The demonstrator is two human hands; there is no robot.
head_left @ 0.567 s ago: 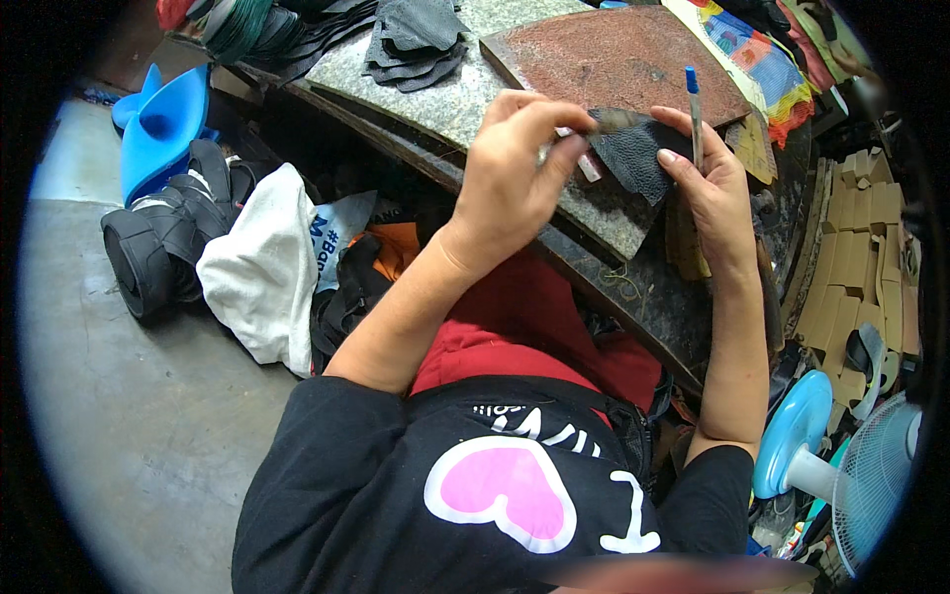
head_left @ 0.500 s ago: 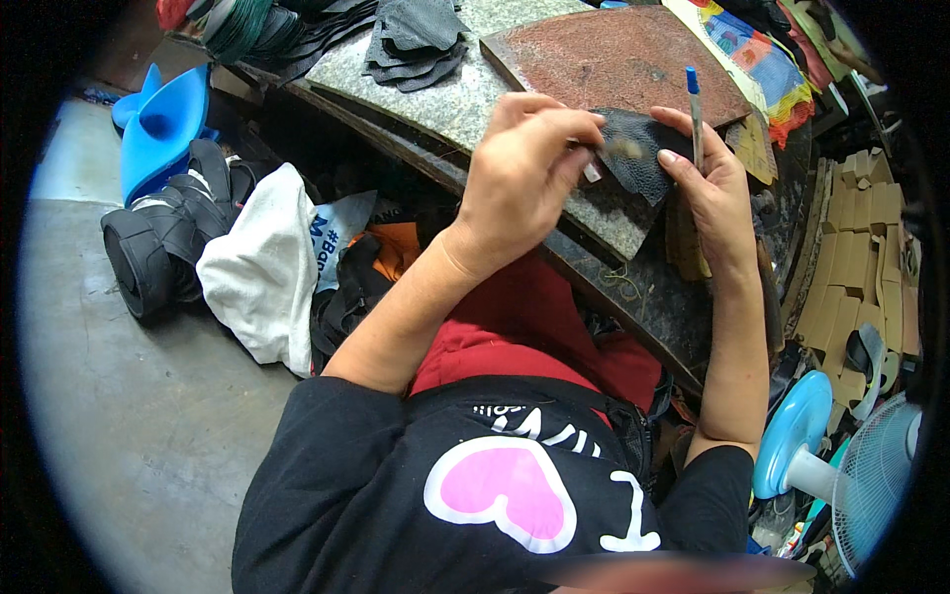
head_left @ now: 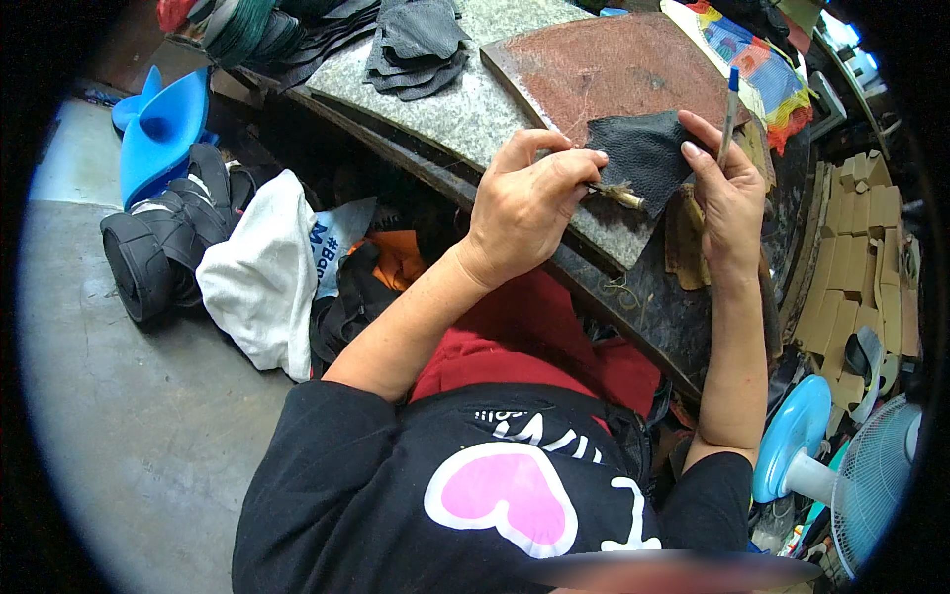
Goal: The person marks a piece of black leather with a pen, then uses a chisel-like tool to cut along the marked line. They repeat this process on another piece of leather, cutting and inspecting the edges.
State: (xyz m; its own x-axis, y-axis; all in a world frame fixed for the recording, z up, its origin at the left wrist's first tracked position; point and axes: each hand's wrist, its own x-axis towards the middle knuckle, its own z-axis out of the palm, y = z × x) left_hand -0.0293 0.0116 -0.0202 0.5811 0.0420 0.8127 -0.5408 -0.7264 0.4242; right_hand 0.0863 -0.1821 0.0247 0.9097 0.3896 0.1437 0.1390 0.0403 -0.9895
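A black grained leather piece is held up above the near corner of the stone slab. My left hand is closed, its thumb and fingertips at the piece's left edge. Out of that hand, below the leather, pokes a small thin tool with a frayed, pale end; its kind I cannot make out. My right hand pinches the leather's right edge between thumb and index finger. Upright in the same hand stands a pen with a blue cap.
A reddish-brown board lies on the grey stone slab, with stacked black leather pieces to its left. At right are a fan and cardboard pieces. A blue plastic chair and a white cloth sit at left.
The leather piece has turned flatter to view and shows more of its face. My right hand has moved slightly right and down with the pen; my left hand has lowered a little.
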